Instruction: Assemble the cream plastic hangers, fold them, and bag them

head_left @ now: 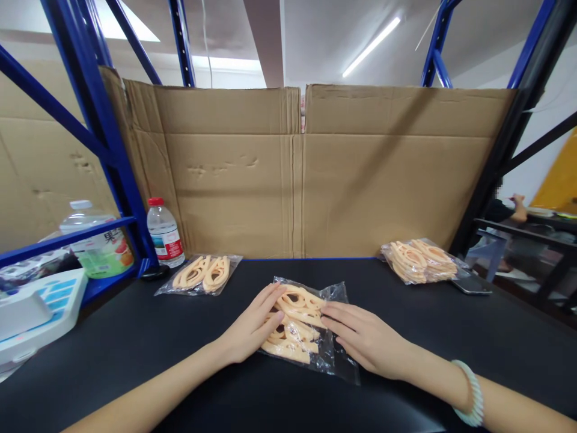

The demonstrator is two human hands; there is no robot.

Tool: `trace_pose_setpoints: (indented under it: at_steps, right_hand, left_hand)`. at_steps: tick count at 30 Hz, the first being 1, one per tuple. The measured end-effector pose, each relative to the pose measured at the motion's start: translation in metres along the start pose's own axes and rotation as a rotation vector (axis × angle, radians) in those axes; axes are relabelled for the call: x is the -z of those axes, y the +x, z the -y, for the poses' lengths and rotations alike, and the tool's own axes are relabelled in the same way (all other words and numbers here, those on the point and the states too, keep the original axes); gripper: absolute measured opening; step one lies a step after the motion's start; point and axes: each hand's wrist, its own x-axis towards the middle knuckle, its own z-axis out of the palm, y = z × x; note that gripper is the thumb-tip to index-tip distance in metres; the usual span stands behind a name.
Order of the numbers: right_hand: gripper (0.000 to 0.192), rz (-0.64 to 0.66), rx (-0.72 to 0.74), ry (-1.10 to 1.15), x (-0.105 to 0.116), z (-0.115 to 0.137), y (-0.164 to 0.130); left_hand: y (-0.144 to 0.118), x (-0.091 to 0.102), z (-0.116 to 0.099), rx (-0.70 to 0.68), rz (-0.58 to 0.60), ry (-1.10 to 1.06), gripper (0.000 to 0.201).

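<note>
A clear plastic bag (301,322) of peach-coloured flat loop-shaped pieces lies on the black table (135,337) in front of me. My left hand (252,329) rests flat on the bag's left side, fingers together and stretched over the pieces. My right hand (363,338) lies flat on the bag's right side, fingertips touching the plastic. Neither hand grips the bag. A pale bead bracelet (469,394) is on my right wrist.
A second bag of the same pieces (201,273) lies at the back left, a fuller bag (421,261) at the back right beside a dark phone (471,285). A water bottle (165,234) stands by the blue rack post. Cardboard (315,180) walls the back. Another person's arm (516,207) shows far right.
</note>
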Motion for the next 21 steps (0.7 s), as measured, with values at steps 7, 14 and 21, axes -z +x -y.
trace_pose_setpoints:
  at_steps: [7, 14, 21]
  right_hand:
    - [0.033, -0.07, -0.122, 0.106, -0.01, -0.012, -0.003]
    - [0.025, -0.141, -0.218, 0.254, -0.01, -0.001, 0.01]
    - [0.041, 0.142, 0.023, 0.361, 0.001, 0.004, 0.024]
  left_hand:
    - [0.0, 0.001, -0.004, 0.016, 0.028, -0.012, 0.058]
    - [-0.001, 0.0, -0.007, 0.048, 0.021, -0.04, 0.058]
    - [-0.001, -0.001, -0.008, 0.048, 0.004, -0.081, 0.054]
